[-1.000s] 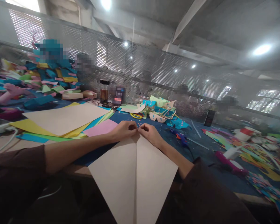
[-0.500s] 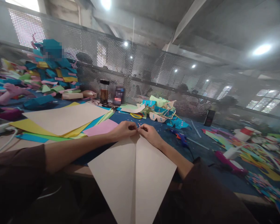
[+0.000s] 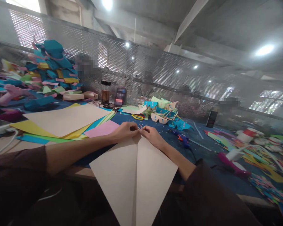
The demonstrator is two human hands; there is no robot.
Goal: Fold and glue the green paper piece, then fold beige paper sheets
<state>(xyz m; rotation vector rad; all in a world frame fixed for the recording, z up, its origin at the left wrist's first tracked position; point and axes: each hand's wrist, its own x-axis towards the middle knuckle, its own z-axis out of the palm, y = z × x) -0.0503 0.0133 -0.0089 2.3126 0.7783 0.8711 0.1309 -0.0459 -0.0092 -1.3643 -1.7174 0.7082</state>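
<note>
A pale sheet of paper (image 3: 118, 169), creased down its middle, hangs tilted over the front edge of the table. Its far corner is pinched between the fingertips of my left hand (image 3: 126, 131) and my right hand (image 3: 152, 135). The fingertips of both hands nearly meet at that corner, and the two halves of the sheet slope away on either side of the crease. Under my left forearm lies a pink sheet (image 3: 102, 128). To the right of my right hand is a blue glue gun (image 3: 183, 139).
Stacked coloured sheets (image 3: 68, 119) lie at left, with a pile of folded paper pieces (image 3: 54, 75) behind. Yellow-handled scissors (image 3: 138, 116), a jar (image 3: 105, 92) and cut paper shapes (image 3: 165, 110) stand at the back. A purple power strip (image 3: 234, 164) and scraps (image 3: 261, 157) are at right.
Almost nothing differs. Both hands keep the same pinch at the paper's corner, and the sheet's side corners have drawn in very slightly.
</note>
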